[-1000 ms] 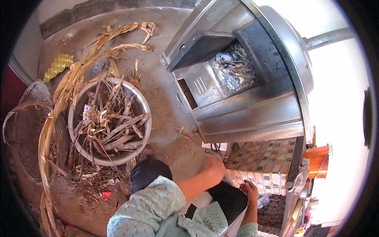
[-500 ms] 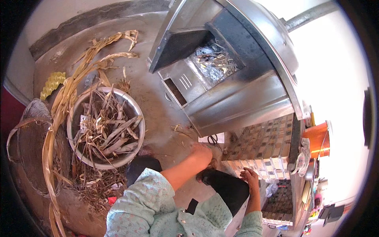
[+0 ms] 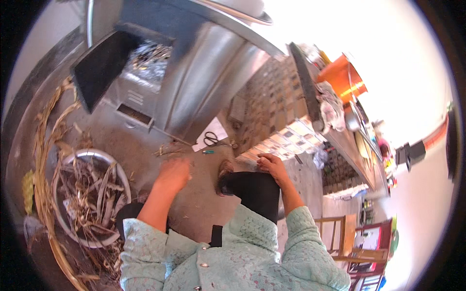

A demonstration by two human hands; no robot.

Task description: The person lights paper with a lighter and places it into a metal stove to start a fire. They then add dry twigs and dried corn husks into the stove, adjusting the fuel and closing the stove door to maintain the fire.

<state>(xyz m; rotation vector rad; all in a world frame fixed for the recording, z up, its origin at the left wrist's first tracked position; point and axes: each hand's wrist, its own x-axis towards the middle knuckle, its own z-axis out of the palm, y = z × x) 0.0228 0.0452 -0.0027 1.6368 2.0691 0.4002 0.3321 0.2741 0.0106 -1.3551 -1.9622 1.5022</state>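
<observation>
My left hand (image 3: 175, 173) hangs over the floor between my knees, smeared by motion; whether it holds anything cannot be made out. My right hand (image 3: 273, 167) is by my right knee, fingers loosely bent and apart, with nothing visible in it. Ahead of my hands, black-handled scissors (image 3: 210, 139) rest on a white sheet of paper (image 3: 219, 129), and a small green lighter (image 3: 208, 152) lies beside it. Farther off, a metal stove (image 3: 194, 82) has its dark door (image 3: 104, 68) open. Dry sticks (image 3: 149, 54) fill part of its firebox.
At the left, a metal basin (image 3: 127, 186) holds broken sticks, with long dry stalks (image 3: 42, 179) alongside. A tiled brick counter (image 3: 272, 106) stands to the right, bearing an orange bucket (image 3: 342, 80) and a cloth (image 3: 331, 109). Wooden chairs (image 3: 347, 237) are at the lower right.
The view has turned, shifting the stove and basin leftward. My left hand has moved away from beside the paper, back toward my left knee. The green lighter now shows on the floor.
</observation>
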